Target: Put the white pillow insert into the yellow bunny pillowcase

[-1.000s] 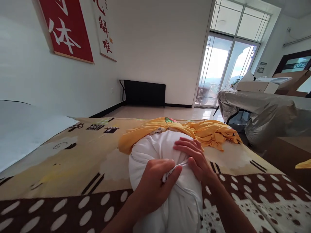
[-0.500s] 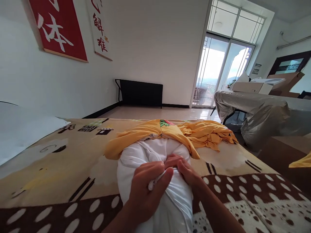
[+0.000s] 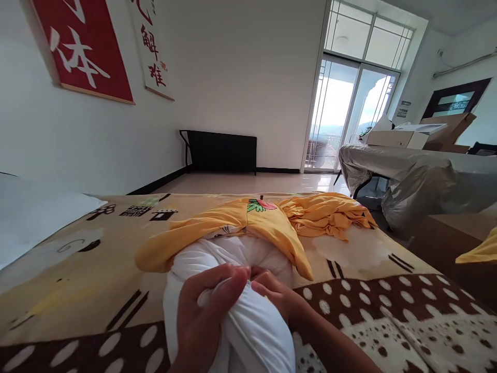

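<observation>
A bulky bundle of soft white cloth [image 3: 252,336] lies in front of me on a patterned blanket [image 3: 128,280]. My left hand [image 3: 209,311] is closed round gathered white cloth, thumb on top. Close beside it, my right hand [image 3: 275,292] has its fingers curled into the same cloth; their tips are partly hidden. Yellow cloth [image 3: 217,215] with a red-and-green print drapes over the bundle's far end. More yellow cloth [image 3: 330,215] lies crumpled to the right; whether the two are joined I cannot tell.
White bedding [image 3: 39,217] lies at the left edge. On the right are a cardboard box [image 3: 446,243] and a plastic-covered table [image 3: 411,160] bearing boxes. A black folded panel [image 3: 221,151] leans by the far wall, left of a glass door [image 3: 334,109].
Both hands have moved left and nearer to me, taking the white bundle along. They now sit a little farther apart. The yellow cloth's left end has shifted left.
</observation>
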`<state>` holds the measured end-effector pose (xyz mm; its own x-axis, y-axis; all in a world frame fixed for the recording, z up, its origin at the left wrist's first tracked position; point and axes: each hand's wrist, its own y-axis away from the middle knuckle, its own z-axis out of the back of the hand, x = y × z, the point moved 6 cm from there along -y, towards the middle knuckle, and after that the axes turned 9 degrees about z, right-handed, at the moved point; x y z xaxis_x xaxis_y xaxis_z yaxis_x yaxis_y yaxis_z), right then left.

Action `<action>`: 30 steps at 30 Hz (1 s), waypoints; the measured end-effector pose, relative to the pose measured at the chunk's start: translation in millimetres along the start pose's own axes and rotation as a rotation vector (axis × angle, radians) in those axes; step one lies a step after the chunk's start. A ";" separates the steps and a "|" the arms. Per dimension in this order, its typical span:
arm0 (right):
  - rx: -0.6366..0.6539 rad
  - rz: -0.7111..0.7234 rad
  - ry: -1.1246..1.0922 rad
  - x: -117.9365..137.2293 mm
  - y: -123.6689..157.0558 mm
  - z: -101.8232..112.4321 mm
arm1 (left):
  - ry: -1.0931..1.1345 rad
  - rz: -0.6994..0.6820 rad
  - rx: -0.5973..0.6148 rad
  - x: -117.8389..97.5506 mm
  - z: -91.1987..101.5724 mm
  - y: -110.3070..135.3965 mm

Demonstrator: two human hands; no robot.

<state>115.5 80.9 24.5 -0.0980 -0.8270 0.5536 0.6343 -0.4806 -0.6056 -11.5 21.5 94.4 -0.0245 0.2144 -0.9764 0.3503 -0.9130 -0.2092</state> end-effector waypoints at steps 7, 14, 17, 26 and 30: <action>-0.279 0.119 0.160 44.1 4.3 43.1 | 0.227 0.170 -0.044 -3.7 -2.5 13.4; 0.045 0.185 -0.133 87.6 -1.7 28.4 | 0.061 -0.356 0.152 -30.0 -13.7 38.2; 0.096 0.202 -0.238 73.6 -4.9 9.2 | -0.047 -0.450 0.213 -28.4 -25.5 43.2; -0.104 0.195 -0.150 68.7 -5.2 -0.9 | -0.069 -0.661 0.205 -32.0 -27.3 54.4; -0.208 0.196 -0.147 70.8 -6.6 5.2 | -0.222 -0.654 0.281 -35.5 -27.9 37.2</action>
<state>108.3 27.0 70.6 0.1321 -0.8661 0.4821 0.4583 -0.3779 -0.8045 28.5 -10.5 122.8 -0.3453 0.6961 -0.6295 -0.0523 -0.6840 -0.7276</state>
